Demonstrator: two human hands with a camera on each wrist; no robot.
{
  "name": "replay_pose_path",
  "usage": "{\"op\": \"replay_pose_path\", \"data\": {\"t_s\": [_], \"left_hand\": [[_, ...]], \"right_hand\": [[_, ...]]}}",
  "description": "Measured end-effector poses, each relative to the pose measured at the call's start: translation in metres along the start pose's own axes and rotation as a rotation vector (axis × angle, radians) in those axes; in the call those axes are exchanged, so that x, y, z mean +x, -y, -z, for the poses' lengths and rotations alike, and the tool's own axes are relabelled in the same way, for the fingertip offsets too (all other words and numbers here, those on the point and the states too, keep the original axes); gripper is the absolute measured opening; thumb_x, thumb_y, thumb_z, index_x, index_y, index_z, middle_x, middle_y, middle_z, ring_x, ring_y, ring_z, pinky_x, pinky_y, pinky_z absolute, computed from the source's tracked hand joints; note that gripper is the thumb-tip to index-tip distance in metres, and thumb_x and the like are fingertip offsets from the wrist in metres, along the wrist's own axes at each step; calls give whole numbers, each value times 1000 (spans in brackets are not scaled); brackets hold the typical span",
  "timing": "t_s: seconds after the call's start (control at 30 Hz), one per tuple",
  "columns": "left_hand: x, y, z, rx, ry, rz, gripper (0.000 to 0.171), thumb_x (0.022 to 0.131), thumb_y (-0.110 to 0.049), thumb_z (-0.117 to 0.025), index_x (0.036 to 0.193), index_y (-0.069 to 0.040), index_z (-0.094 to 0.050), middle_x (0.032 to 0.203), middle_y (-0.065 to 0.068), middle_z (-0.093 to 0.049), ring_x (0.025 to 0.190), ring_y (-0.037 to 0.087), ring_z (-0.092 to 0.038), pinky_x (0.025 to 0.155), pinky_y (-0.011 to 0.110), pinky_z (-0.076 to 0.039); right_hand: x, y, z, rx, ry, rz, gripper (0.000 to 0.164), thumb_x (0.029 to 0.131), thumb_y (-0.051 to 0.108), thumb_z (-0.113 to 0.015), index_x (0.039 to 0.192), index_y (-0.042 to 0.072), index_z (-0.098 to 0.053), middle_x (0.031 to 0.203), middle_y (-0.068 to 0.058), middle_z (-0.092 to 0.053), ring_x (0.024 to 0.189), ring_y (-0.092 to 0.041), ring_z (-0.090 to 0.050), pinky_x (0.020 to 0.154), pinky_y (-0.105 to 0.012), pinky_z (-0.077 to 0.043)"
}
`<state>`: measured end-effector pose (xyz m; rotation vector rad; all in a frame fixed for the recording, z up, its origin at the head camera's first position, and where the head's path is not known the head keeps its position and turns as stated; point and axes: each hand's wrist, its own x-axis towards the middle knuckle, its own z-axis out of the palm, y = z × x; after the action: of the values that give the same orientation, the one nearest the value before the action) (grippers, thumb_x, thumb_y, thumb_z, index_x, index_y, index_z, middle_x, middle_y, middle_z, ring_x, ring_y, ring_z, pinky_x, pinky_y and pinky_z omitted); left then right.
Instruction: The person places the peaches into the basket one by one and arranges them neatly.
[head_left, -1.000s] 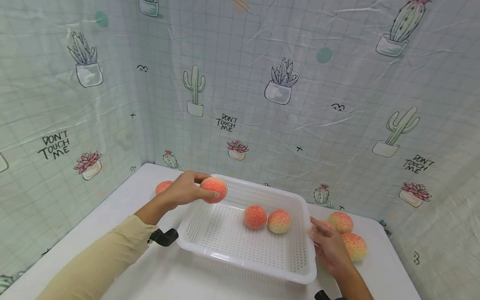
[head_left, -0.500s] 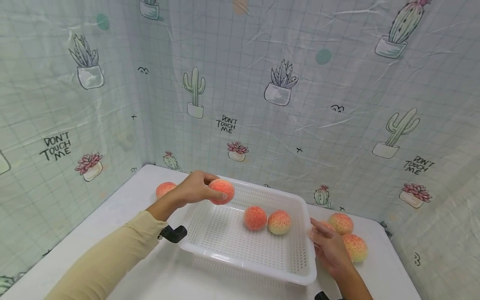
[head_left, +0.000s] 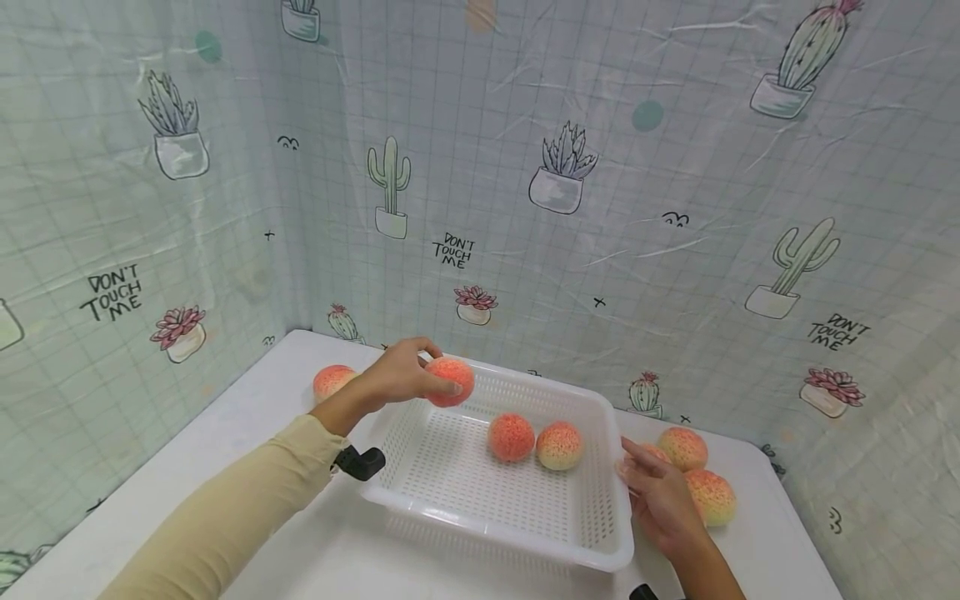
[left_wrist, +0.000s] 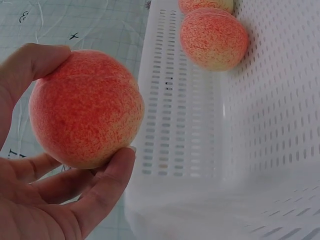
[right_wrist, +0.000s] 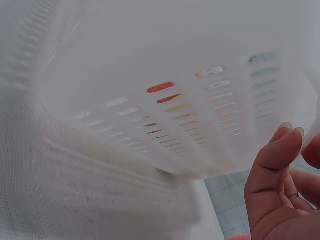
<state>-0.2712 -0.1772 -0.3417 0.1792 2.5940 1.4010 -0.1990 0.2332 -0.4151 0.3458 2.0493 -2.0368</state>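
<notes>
My left hand (head_left: 401,373) holds a red-orange peach (head_left: 452,382) above the far left part of a white perforated plastic basket (head_left: 491,529). In the left wrist view, thumb and fingers grip this peach (left_wrist: 85,110) from opposite sides, beside the basket wall. Two more peaches lie side by side inside the basket, a redder peach (head_left: 512,437) and a yellower peach (head_left: 559,445). My right hand (head_left: 663,500) is at the basket's right side. Its curled fingers (right_wrist: 272,165) pinch the rim in the right wrist view, where the hand is partly cut off.
Several peaches lie on the white table (head_left: 322,533) outside the basket. One peach (head_left: 332,381) is at the left behind my left forearm. To the right, near my right hand, are a far peach (head_left: 682,448) and a nearer peach (head_left: 712,497). A printed curtain (head_left: 495,167) surrounds the table.
My left hand has moved right with the peach, from the basket's left rim to further over its inside. The right hand stays at the rim, and the basket has not moved.
</notes>
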Motion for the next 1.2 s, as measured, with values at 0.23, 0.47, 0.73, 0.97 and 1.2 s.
{"op": "replay_pose_path", "data": {"t_s": [0.23,0.47,0.73,0.97,1.2], "left_hand": [[4,-2,-5,-13,-7,22,61,78,-33,-90,123,-6,-59,108,14,-69,88,23,-69,76,35,-57],[8,-3,-11,-18,-14,42,62,76,-32,-91,122,-5,-60,104,13,-69,85,23,-68,71,31,-53],[14,-1,-17,-9,-13,57,61,76,-32,-91,122,-4,-61,99,12,-71,82,22,-68,68,30,-53],[18,1,-22,2,-6,62,62,77,-33,-91,123,-5,-61,102,11,-71,82,22,-68,71,31,-55],[21,0,-26,12,-9,83,59,77,-33,-90,121,-5,-62,107,11,-70,86,22,-67,70,29,-54]], "right_hand": [[-1,1,0,16,2,1,61,106,11,-58,163,13,-34,127,14,-63,110,-1,-64,98,-25,-59],[-2,1,-1,16,-5,2,62,106,12,-58,163,13,-34,131,11,-62,111,-2,-65,100,-26,-58],[-1,1,-1,9,-5,0,61,106,11,-58,163,13,-35,145,2,-57,112,-1,-65,100,-27,-58],[0,1,-1,-20,-3,-2,59,108,13,-56,163,15,-35,167,-12,-37,111,2,-66,101,-27,-58],[-1,1,-1,-27,-1,0,60,107,15,-57,163,16,-35,164,-11,-41,112,2,-66,101,-27,-57]]}}
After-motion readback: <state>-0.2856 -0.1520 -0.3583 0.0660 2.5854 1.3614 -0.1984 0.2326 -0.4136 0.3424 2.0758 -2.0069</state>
